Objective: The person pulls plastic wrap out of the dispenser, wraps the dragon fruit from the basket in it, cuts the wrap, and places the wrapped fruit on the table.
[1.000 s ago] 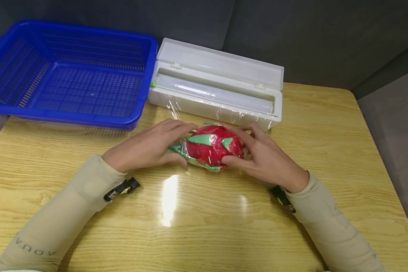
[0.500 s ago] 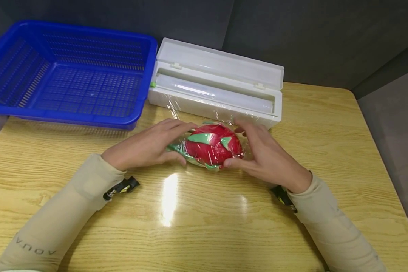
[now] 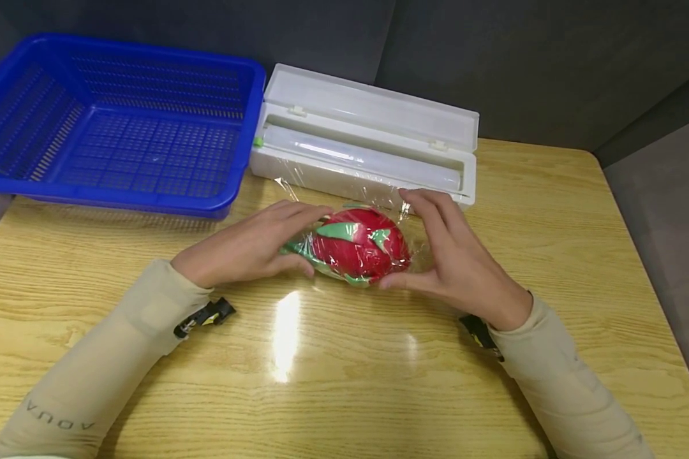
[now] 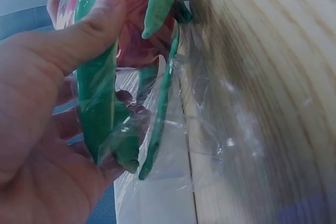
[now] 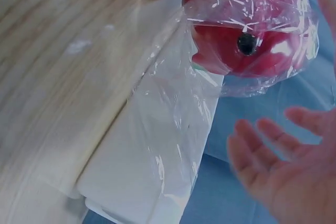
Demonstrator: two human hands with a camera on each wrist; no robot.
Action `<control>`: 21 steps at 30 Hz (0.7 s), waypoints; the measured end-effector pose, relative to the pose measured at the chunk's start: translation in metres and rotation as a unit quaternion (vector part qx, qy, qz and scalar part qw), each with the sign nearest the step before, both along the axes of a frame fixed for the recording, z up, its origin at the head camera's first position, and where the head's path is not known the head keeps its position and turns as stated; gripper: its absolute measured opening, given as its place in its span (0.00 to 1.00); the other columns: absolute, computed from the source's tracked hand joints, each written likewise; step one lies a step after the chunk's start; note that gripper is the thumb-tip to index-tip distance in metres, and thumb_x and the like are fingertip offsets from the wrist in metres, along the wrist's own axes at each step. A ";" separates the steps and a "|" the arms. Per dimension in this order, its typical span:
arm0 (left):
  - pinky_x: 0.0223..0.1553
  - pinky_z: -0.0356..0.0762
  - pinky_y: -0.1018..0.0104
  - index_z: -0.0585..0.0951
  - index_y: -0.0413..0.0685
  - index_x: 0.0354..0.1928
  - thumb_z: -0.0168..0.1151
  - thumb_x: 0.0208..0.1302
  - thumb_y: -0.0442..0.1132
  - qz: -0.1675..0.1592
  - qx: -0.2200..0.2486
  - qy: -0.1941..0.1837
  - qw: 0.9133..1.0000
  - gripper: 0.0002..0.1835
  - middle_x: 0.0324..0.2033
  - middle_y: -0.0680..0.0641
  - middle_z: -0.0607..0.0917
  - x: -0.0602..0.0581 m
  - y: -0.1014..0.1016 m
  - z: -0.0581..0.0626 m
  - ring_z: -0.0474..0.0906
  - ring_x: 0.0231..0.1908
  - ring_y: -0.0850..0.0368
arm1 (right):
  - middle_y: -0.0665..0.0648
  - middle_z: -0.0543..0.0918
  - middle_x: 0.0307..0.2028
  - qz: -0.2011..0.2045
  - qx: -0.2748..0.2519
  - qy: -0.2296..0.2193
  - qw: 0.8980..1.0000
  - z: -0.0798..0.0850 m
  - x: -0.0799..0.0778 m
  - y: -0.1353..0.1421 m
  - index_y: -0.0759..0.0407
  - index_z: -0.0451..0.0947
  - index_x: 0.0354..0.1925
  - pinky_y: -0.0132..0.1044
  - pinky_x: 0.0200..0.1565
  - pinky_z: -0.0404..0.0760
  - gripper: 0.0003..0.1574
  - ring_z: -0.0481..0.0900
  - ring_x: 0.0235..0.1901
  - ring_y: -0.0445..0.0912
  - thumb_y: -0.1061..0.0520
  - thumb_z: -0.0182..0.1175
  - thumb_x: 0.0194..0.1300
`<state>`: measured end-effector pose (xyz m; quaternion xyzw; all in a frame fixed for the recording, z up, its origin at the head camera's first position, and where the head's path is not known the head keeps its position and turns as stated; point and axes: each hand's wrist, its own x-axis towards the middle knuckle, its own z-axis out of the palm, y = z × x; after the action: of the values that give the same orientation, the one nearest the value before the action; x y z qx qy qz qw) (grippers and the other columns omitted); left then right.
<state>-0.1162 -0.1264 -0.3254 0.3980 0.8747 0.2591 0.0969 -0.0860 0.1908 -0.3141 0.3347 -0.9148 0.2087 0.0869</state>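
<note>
A red dragon fruit (image 3: 360,245) with green scales lies on its side before the white box, with clear cling film (image 5: 173,98) around it. My left hand (image 3: 251,245) grips its leafy end. In the left wrist view the thumb (image 4: 100,27) presses on a green scale, and the fingers are partly hidden behind the fruit. At the other end, my right hand (image 3: 465,264) is spread around the fruit, thumb low beside it and fingertips up by the box front. The right wrist view shows a gap between these fingers and the fruit's round, dark-spotted end.
Directly behind the fruit stands a white cling film box (image 3: 373,178), lid up, with a film roll (image 3: 356,156) inside. Film stretches from the box front to the fruit. A blue plastic basket (image 3: 120,203) stands at the back left of the wooden table (image 3: 344,395), close to the box.
My right hand has let go of the fruit's right end. Its fingers have straightened and moved back toward the box. The left hand and the fruit have stayed nearly still.
</note>
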 end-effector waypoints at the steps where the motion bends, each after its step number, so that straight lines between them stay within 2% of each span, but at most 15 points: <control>1: 0.78 0.65 0.45 0.59 0.52 0.81 0.71 0.62 0.55 -0.001 0.002 0.001 1.000 0.49 0.76 0.45 0.71 0.000 0.000 0.000 0.67 0.75 0.45 | 0.65 0.68 0.70 0.007 0.001 0.006 1.000 0.000 0.000 -0.001 0.61 0.59 0.77 0.59 0.67 0.78 0.76 0.68 0.70 0.57 0.30 0.82 0.41; 5: 0.78 0.66 0.46 0.59 0.52 0.81 0.71 0.63 0.55 -0.002 0.009 0.003 1.000 0.49 0.76 0.45 0.71 0.000 0.000 -0.001 0.67 0.75 0.45 | 0.62 0.70 0.71 0.032 0.016 -0.011 0.999 -0.005 0.000 -0.006 0.60 0.60 0.77 0.56 0.68 0.79 0.75 0.70 0.69 0.56 0.30 0.81 0.42; 7: 0.78 0.65 0.46 0.58 0.52 0.81 0.71 0.63 0.55 -0.001 0.010 0.001 1.000 0.49 0.76 0.45 0.70 -0.001 0.001 -0.001 0.67 0.75 0.46 | 0.60 0.70 0.71 0.029 0.026 -0.037 0.999 -0.008 0.001 -0.007 0.58 0.58 0.78 0.54 0.68 0.80 0.76 0.71 0.69 0.55 0.34 0.83 0.41; 11: 0.74 0.72 0.49 0.56 0.51 0.81 0.70 0.65 0.55 0.015 0.009 -0.006 1.000 0.49 0.72 0.45 0.74 0.000 0.001 -0.002 0.72 0.70 0.49 | 0.61 0.71 0.70 0.012 0.036 -0.068 0.997 -0.011 0.000 -0.008 0.57 0.54 0.80 0.54 0.67 0.81 0.73 0.72 0.68 0.55 0.43 0.84 0.46; 16: 0.70 0.76 0.49 0.59 0.57 0.78 0.68 0.66 0.58 0.036 0.014 -0.026 0.999 0.44 0.68 0.49 0.77 -0.001 0.002 -0.002 0.74 0.68 0.51 | 0.64 0.75 0.67 0.005 0.024 -0.056 0.998 -0.013 -0.003 -0.007 0.61 0.55 0.78 0.53 0.63 0.83 0.66 0.79 0.64 0.57 0.50 0.83 0.51; 19: 0.72 0.75 0.49 0.60 0.61 0.78 0.67 0.66 0.60 0.042 0.019 -0.034 0.998 0.43 0.68 0.52 0.78 -0.002 0.003 -0.003 0.73 0.69 0.52 | 0.62 0.78 0.65 0.001 0.021 -0.055 0.998 -0.013 -0.003 -0.006 0.60 0.57 0.77 0.53 0.62 0.84 0.63 0.81 0.62 0.56 0.50 0.82 0.52; 21: 0.72 0.74 0.50 0.60 0.61 0.79 0.66 0.66 0.61 0.043 0.019 -0.031 0.998 0.43 0.68 0.52 0.78 -0.002 0.003 -0.003 0.74 0.69 0.53 | 0.60 0.78 0.64 0.000 0.020 -0.063 0.998 -0.013 -0.004 -0.005 0.57 0.58 0.77 0.53 0.62 0.84 0.63 0.80 0.63 0.55 0.49 0.82 0.52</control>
<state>-0.1179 -0.1231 -0.3283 0.3531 0.8827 0.2919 0.1050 -0.0897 0.1855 -0.3273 0.3226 -0.9224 0.2112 0.0223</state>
